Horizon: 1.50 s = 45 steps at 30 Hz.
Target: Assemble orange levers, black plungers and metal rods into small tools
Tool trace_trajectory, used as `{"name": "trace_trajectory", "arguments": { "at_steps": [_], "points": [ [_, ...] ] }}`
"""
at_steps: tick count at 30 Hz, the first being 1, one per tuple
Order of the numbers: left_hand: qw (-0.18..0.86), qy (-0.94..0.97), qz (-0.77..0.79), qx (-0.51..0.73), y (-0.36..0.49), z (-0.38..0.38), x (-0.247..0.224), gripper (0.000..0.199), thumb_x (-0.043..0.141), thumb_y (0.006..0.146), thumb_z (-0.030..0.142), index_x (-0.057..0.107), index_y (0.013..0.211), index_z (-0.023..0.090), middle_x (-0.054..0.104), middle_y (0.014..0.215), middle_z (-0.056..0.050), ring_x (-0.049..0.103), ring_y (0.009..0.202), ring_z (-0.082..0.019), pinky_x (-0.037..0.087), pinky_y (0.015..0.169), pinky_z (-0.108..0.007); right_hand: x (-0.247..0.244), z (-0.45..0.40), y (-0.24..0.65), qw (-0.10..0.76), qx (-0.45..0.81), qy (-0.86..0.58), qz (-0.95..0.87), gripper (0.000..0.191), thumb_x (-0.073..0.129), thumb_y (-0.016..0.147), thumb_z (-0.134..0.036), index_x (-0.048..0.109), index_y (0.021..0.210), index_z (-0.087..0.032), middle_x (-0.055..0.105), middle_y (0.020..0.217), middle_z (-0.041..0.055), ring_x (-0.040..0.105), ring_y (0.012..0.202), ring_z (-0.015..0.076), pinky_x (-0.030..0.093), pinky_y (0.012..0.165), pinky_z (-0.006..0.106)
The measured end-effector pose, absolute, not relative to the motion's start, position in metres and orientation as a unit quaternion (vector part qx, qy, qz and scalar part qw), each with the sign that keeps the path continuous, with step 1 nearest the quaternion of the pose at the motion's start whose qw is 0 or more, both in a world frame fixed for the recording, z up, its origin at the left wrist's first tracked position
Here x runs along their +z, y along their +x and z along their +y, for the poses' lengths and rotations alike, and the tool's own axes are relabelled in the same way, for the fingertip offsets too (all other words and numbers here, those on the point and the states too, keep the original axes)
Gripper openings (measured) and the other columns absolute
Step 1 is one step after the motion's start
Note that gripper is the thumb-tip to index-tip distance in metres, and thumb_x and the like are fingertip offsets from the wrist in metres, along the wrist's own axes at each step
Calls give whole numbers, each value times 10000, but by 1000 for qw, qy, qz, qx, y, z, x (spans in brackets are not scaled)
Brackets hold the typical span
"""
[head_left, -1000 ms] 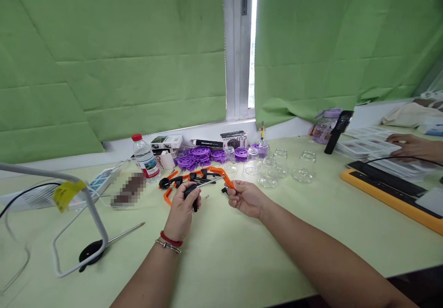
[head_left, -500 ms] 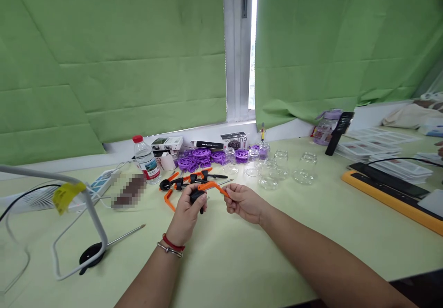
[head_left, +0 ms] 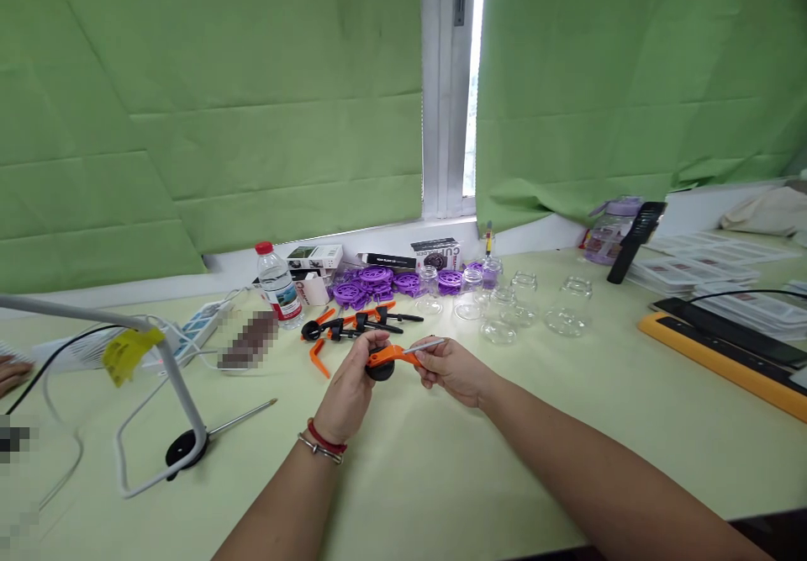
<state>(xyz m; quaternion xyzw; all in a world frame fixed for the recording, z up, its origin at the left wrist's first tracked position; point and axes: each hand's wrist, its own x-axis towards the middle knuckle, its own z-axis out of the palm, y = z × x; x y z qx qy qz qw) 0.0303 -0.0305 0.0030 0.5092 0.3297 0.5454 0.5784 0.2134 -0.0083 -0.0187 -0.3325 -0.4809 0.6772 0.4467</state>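
My left hand (head_left: 350, 386) is closed around a black round piece (head_left: 381, 371) fitted to an orange bent arm (head_left: 396, 353). The fingers of my right hand (head_left: 452, 370) pinch the other end of that orange arm. A thin metal rod (head_left: 424, 346) runs just above the arm toward my right fingers; whether it is joined to the arm I cannot tell. Behind my hands lie several orange arms with black pieces (head_left: 361, 322) and one loose orange bent arm (head_left: 319, 359).
Purple discs (head_left: 376, 277), glass jars (head_left: 567, 309) and small boxes (head_left: 436, 251) line the window side. A water bottle (head_left: 278, 288) stands left, near a grey bent frame (head_left: 182, 393) and a black disc with a rod (head_left: 184, 453). An orange-edged device (head_left: 712, 357) lies right. Another person's hand (head_left: 13, 373) shows far left.
The held piece has been turned, so its black round part now faces up below the orange arm. The view has shifted slightly left, and another person's hand has appeared at the left edge.
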Motion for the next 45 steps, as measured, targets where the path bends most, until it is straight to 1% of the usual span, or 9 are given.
{"name": "trace_trajectory", "arguments": {
  "at_steps": [7, 12, 15, 19, 23, 27, 32, 39, 45],
  "points": [
    [535, 505, 364, 570, 24, -23, 5, 273, 537, 810, 379, 642, 981, 194, 588, 987, -77, 532, 843, -184, 423, 686, -264, -23, -4, 212, 442, 630, -373, -519, 366, 677, 708, -470, 606, 881, -156, 566, 669, -21, 469, 516, 77, 412, 591, 277],
    [494, 426, 356, 669, 9, -9, 6, 251, 523, 804, 368, 603, 970, 197, 583, 936, -36, 506, 671, -117, 424, 615, -254, -33, 1, 217, 410, 457, -487, -621, 236, 555, 818, -364, 607, 952, -177, 596, 773, 18, 519, 629, 124, 428, 622, 290],
    [488, 410, 360, 681, 3, -5, 6, 247, 527, 795, 357, 589, 968, 192, 577, 882, -26, 500, 633, -104, 418, 590, -248, -35, -1, 206, 346, 274, -480, -758, 205, 482, 859, -218, 628, 999, -180, 633, 904, 63, 552, 808, 174, 428, 733, 318],
    [488, 397, 362, 688, 3, -4, 7, 251, 540, 779, 347, 581, 950, 169, 567, 828, -29, 495, 619, -105, 403, 565, -238, -26, -3, 173, 181, 32, -339, -923, 264, 423, 871, -102, 624, 1033, -156, 639, 1025, 115, 515, 956, 215, 383, 814, 343],
    [478, 393, 372, 692, 2, -2, 6, 245, 538, 764, 341, 573, 935, 168, 565, 806, -27, 475, 596, -102, 396, 555, -239, -19, 4, 140, 92, -117, -241, -959, 236, 419, 884, -135, 604, 1029, -120, 641, 1006, 138, 509, 952, 234, 359, 762, 346],
    [477, 387, 385, 690, -1, 2, 2, 256, 524, 772, 364, 560, 930, 166, 548, 764, -16, 467, 581, -104, 391, 548, -243, -20, 15, 123, 36, -159, -176, -971, 195, 454, 843, -109, 648, 861, -109, 670, 869, 135, 549, 811, 209, 333, 739, 340],
    [488, 371, 383, 692, -2, 5, 0, 229, 499, 803, 329, 562, 947, 164, 546, 806, -21, 474, 609, -103, 393, 561, -240, -26, 23, 120, 35, -189, -132, -972, 189, 472, 805, -87, 655, 764, -106, 673, 775, 132, 565, 708, 199, 328, 699, 342],
    [493, 365, 381, 692, 0, 4, 0, 195, 471, 842, 304, 579, 920, 162, 553, 801, -22, 474, 597, -101, 382, 555, -239, -35, 24, 126, 72, -264, -108, -956, 212, 422, 834, -100, 633, 818, -85, 667, 807, 143, 583, 695, 222, 374, 655, 355],
    [504, 349, 357, 705, -1, 1, 1, 225, 488, 862, 348, 592, 967, 178, 578, 897, -24, 488, 653, -94, 401, 603, -230, -19, 8, 143, 225, -273, -117, -928, 218, 402, 878, -89, 608, 950, -85, 675, 840, 132, 594, 730, 191, 415, 639, 332]
  ]
}}
